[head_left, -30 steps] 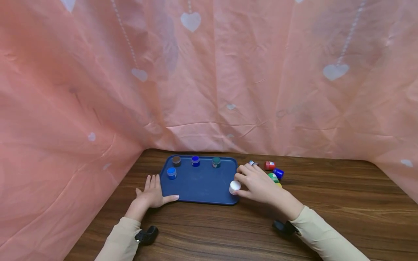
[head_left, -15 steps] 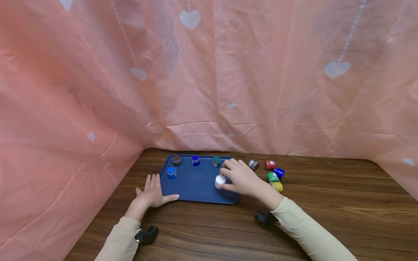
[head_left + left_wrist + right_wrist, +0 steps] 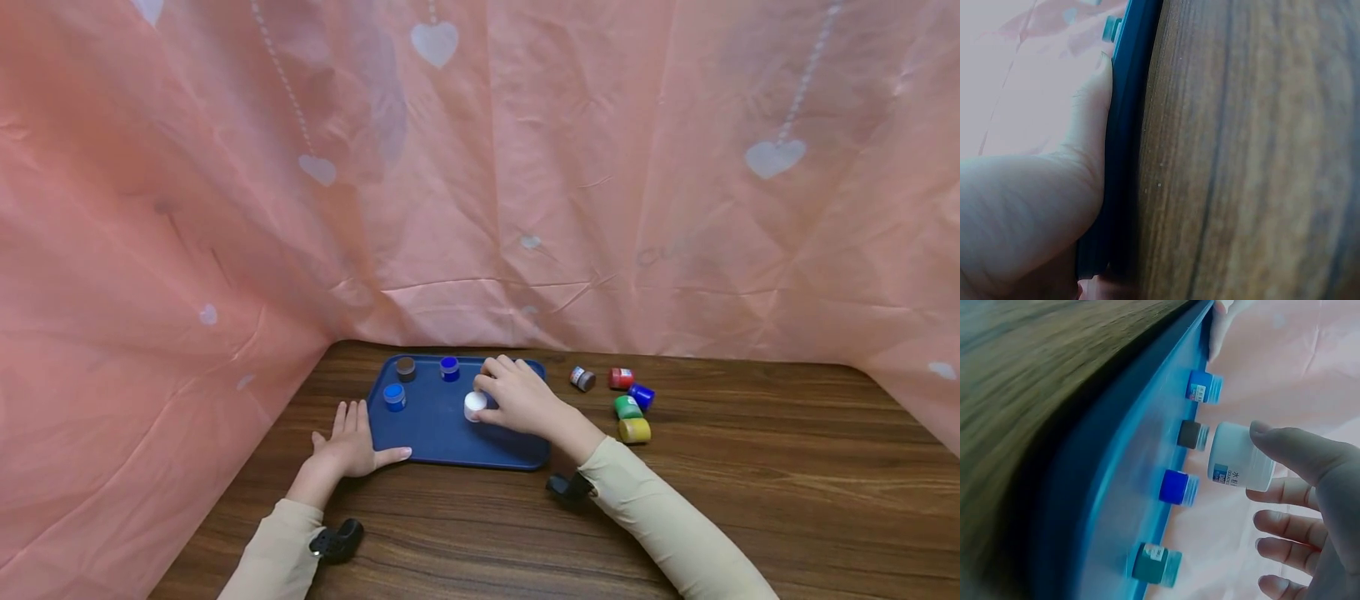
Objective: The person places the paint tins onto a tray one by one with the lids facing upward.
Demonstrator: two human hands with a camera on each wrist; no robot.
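Observation:
My right hand (image 3: 517,400) pinches a small white paint jar (image 3: 475,406) over the middle of the dark blue tray (image 3: 442,437); in the right wrist view the white jar (image 3: 1240,458) sits between thumb and fingers (image 3: 1285,528) above the tray (image 3: 1110,506). On the tray stand a light blue jar (image 3: 394,397), a brown jar (image 3: 406,368) and a blue jar (image 3: 449,368); a teal jar (image 3: 1156,564) shows only in the right wrist view. My left hand (image 3: 351,446) lies flat on the table, thumb against the tray's left front edge (image 3: 1124,156).
Loose jars lie on the wooden table (image 3: 750,500) right of the tray: grey-brown (image 3: 582,379), red (image 3: 620,378), blue (image 3: 640,396), green (image 3: 627,407), yellow (image 3: 634,430). A pink heart-print cloth (image 3: 480,183) walls in the back and both sides.
My right hand has carried the white jar leftward from the tray's right front corner to over its middle. The left hand has stayed put.

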